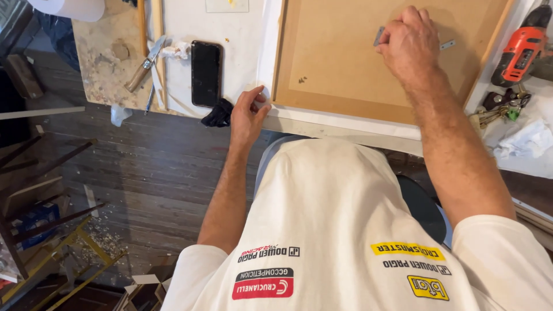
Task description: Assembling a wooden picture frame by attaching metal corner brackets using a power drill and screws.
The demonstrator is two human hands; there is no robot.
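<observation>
A framed brown backing board [340, 63] lies face down on the white work table [190, 23]. My right hand [408, 41] rests on the board near its far edge, fingers closed over a small grey metal bracket [378, 35]. A second small metal bracket [447, 44] lies just right of that hand. My left hand [247, 112] grips the near left corner of the white frame [268, 86], fingers curled on the edge.
A black phone [206, 72] lies left of the frame, a dark cloth [219, 113] at the table's edge. A putty knife [144, 66] lies on a stained board. An orange cordless drill [521, 49] and keys [501, 106] sit at right. Wood scraps litter the floor.
</observation>
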